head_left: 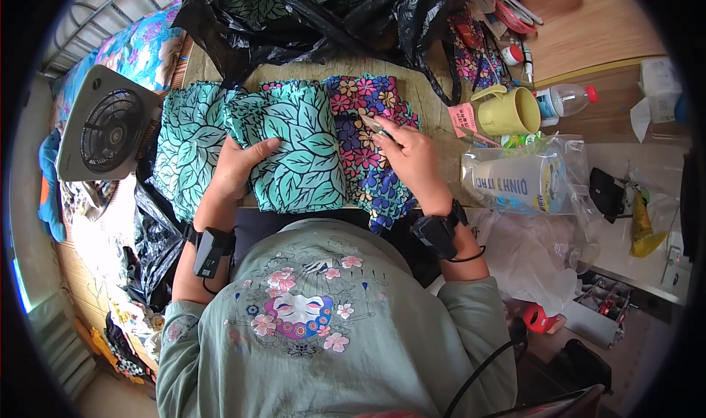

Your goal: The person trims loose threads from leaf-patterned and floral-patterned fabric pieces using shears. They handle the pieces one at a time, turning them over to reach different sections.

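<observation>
A folded teal leaf-print fabric (301, 149) lies on the table in front of me. My left hand (239, 164) grips its left edge, thumb on top and the other fingers hidden under the fold. More teal leaf-print fabric (187, 142) spreads to the left of that hand. On the right is a dark floral fabric (360, 146), partly beneath the teal stack. Over it, my right hand (408, 153) is closed around a small pointed tool (384, 132) that looks like thread snips; its shape is partly covered by the fingers.
A black plastic bag (331, 32) with teal fabric inside sits at the back. To the right stand a yellow mug (507, 111), a plastic bottle (566, 102) and a clear plastic bag (507, 175) around a cup. A grey fan (110, 127) is at the left.
</observation>
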{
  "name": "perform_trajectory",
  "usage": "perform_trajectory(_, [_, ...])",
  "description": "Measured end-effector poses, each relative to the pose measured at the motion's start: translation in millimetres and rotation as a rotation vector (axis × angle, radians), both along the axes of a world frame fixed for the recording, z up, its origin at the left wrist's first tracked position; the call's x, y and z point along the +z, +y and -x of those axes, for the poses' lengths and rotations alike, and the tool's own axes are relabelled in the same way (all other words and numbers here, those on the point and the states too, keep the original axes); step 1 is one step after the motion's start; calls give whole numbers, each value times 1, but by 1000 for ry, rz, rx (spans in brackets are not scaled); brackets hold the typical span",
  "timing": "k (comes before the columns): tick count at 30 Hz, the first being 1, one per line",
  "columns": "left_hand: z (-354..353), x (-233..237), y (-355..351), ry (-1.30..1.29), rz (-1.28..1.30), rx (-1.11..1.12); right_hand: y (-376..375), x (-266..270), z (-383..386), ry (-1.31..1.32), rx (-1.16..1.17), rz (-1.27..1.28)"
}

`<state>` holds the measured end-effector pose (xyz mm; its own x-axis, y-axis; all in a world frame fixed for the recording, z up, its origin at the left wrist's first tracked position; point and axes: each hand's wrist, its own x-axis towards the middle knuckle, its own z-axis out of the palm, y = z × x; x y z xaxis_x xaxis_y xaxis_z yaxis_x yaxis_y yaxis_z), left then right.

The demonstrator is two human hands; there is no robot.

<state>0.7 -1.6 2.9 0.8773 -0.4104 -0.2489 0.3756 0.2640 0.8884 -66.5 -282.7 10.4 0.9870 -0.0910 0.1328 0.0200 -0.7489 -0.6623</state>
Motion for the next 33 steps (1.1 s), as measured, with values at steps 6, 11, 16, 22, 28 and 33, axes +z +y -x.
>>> perform_trajectory(6, [2,2,-1,2,-42,4,-20,-5,-4,-179,-143,-171])
perform_trajectory(11, [1,-1,0,9,2,14,-26,-1,-25,-105,-177,-49])
perform_trajectory(16, [1,-2,0,-14,26,21,-9,9,-38,173,-229,-31])
perform_trajectory(22, [0,-1,0,1,27,9,7,21,-32,103,42,-49])
perform_trajectory(28, [0,-2,1,-17,26,13,-1,-15,-43,-78,-44,-262])
perform_trajectory(33, [0,-3,2,-4,21,-4,0,-16,-47,-84,-103,-238])
